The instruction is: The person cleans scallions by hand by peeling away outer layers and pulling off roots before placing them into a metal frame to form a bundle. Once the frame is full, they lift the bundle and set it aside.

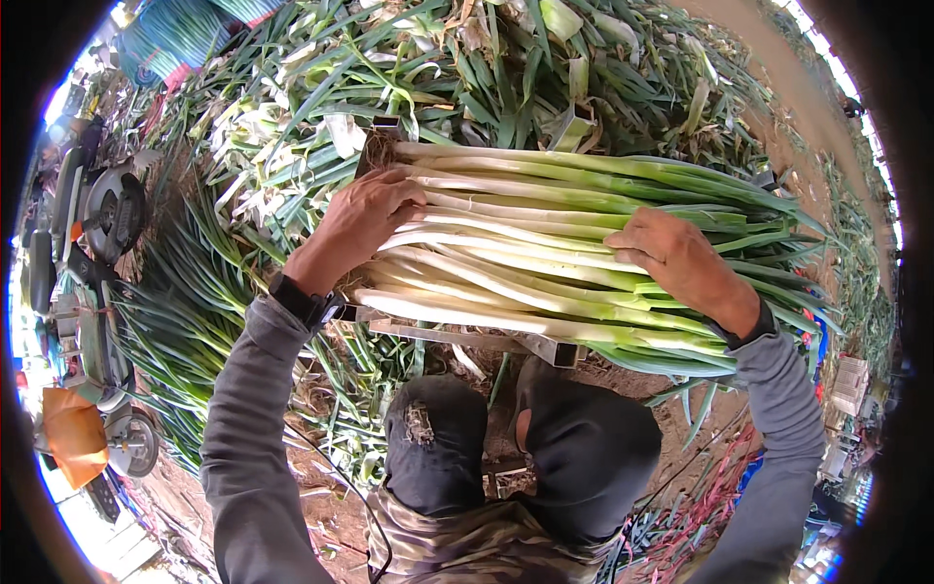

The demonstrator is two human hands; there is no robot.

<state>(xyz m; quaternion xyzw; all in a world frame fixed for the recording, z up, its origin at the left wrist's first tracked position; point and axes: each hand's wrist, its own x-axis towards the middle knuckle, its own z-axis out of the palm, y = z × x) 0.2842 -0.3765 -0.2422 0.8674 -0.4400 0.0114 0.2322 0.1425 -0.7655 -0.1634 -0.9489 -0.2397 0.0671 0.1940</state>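
A layer of long onions (525, 248) is laid crosswise on a metal frame (457, 337) above the knees, with white root ends set to the left and green leaves to the right. The left hand (368, 216) is rested, fingers curled, on the white ends; the right hand (681, 261) is placed over the greener stalks. The hands are held well apart; whether any stalk is gripped cannot be told. Loose leaves (486, 88) are heaped beyond the frame.

Rack (452, 337) pt. hidden under stalks (530, 234), sleeves (255, 428) cropped @ btm, top-L bundles (175, 41) cut off
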